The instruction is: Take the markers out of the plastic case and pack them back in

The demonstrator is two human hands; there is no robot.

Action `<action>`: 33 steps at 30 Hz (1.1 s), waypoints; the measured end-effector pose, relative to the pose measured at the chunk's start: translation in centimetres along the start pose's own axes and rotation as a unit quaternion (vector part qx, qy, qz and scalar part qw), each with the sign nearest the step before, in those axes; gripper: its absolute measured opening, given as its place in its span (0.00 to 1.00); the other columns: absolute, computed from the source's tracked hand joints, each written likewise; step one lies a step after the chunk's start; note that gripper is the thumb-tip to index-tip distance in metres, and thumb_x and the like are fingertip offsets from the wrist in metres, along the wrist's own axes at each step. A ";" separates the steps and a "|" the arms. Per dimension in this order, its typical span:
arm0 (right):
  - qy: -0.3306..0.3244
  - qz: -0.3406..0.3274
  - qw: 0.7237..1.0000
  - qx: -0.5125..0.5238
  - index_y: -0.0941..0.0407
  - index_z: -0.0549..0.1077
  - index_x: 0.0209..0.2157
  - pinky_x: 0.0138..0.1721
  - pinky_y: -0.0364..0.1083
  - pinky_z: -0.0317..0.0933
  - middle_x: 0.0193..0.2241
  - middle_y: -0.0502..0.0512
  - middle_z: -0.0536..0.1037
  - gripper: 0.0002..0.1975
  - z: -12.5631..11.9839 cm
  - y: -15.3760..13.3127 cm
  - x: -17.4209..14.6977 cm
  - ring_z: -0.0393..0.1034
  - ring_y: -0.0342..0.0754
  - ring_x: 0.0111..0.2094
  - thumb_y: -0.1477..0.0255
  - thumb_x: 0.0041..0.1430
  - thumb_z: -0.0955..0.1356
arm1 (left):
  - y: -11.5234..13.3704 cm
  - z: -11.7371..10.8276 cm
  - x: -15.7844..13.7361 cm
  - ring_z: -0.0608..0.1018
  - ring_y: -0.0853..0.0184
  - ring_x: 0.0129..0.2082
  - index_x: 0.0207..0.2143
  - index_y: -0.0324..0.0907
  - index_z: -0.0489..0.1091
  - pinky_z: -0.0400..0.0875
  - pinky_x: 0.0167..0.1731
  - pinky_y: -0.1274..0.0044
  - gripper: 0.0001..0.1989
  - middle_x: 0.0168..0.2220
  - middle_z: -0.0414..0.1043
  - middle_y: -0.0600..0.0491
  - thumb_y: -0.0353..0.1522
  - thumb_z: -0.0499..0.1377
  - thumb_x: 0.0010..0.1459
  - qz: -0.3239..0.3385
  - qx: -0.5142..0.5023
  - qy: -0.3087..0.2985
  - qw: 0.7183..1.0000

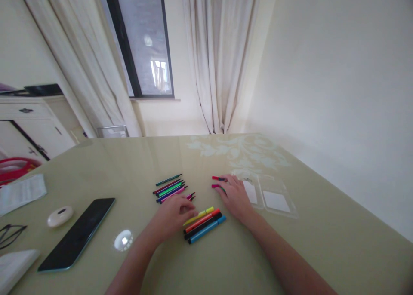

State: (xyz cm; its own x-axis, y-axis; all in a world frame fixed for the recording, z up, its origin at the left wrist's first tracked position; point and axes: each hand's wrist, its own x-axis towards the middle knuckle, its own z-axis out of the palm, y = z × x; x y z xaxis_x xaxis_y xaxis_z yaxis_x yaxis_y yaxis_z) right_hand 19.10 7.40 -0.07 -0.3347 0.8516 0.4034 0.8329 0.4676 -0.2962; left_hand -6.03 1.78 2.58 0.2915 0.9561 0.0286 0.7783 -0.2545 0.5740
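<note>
My left hand (176,213) hovers low over the table, fingers loosely curled with a gap by the thumb. Its fingertips come close to a yellow marker (206,210); whether they touch is unclear. Beside that lie capped orange (201,221), black (203,227) and blue markers (208,230). Several uncapped markers, among them a bright green marker (170,189) and a dark green marker (169,179), lie beyond the hand, tips to the right. My right hand (235,196) rests with fingers spread near a red cap (216,178) and a pink cap (215,186), its fingertips partly covering other small pieces.
A clear plastic case (292,211) with white cards lies right of my right hand. To the left are a black phone (79,232), a glass-like disc (123,240), a white rounded case (60,216) and glasses (11,235). A wall borders the table's right side.
</note>
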 end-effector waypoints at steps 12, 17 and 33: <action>-0.033 -0.042 0.998 0.023 0.52 0.79 0.40 0.54 0.55 0.58 0.55 0.57 0.75 0.03 0.5 -0.4 -0.2 0.66 0.55 0.57 0.72 0.66 0.71 | -2.4 -1.0 0.0 0.78 0.59 0.43 0.36 0.45 0.76 0.66 0.44 0.71 0.04 0.40 0.79 0.51 0.33 0.63 0.57 -0.103 0.082 0.058 0.990; -0.038 -0.042 0.998 0.025 0.52 0.80 0.39 0.55 0.55 0.57 0.55 0.58 0.75 0.05 0.6 -0.4 -0.3 0.66 0.55 0.57 0.71 0.67 0.70 | -3.1 -0.6 0.2 0.77 0.58 0.45 0.38 0.45 0.77 0.67 0.46 0.69 0.06 0.42 0.78 0.50 0.34 0.62 0.58 -0.110 0.088 0.070 0.988; 0.008 -0.042 0.997 0.070 0.51 0.77 0.42 0.49 0.51 0.57 0.48 0.55 0.80 0.06 -0.8 -1.6 0.0 0.71 0.54 0.51 0.74 0.69 0.68 | -3.2 -0.3 0.7 0.76 0.56 0.47 0.40 0.43 0.76 0.67 0.48 0.69 0.06 0.45 0.76 0.47 0.32 0.61 0.61 -0.113 0.095 0.111 0.983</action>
State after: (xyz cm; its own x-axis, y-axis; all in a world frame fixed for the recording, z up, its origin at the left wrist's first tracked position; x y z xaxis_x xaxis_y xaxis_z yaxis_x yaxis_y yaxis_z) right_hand 18.13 6.48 1.08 -0.3929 0.8044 0.4456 0.7325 0.5667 -0.3772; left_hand -8.49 3.32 1.03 -0.0140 0.9940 0.1082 0.9048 -0.0335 0.4244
